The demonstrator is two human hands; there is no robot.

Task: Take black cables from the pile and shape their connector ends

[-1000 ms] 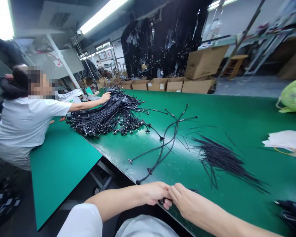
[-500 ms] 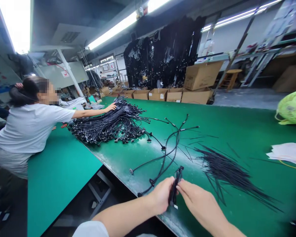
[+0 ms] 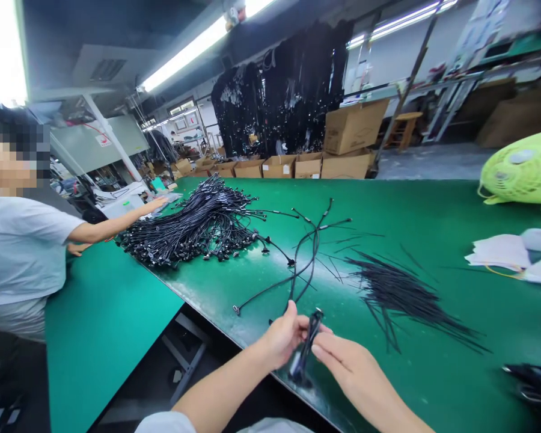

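Observation:
Both my hands meet over the near edge of the green table [image 3: 433, 216]. A short folded black cable bundle [image 3: 305, 347] stands almost upright between them. My left hand [image 3: 283, 337] pinches its upper part and my right hand [image 3: 342, 361] grips it from the right. Just beyond my hands lie a few loose black cables with end plugs [image 3: 297, 264]. To their right lies a fan of thin black ties [image 3: 401, 297].
A large heap of black cables [image 3: 193, 228] lies at the far left, where a person in a white shirt [image 3: 18, 252] reaches over the table. A yellow-green fan [image 3: 520, 171] and white papers [image 3: 500, 252] sit at the right. Cardboard boxes [image 3: 293, 165] line the far edge.
My hands rose from the table edge holding the cable bundle upright. The other person's hand drew away from the cable heap to the left.

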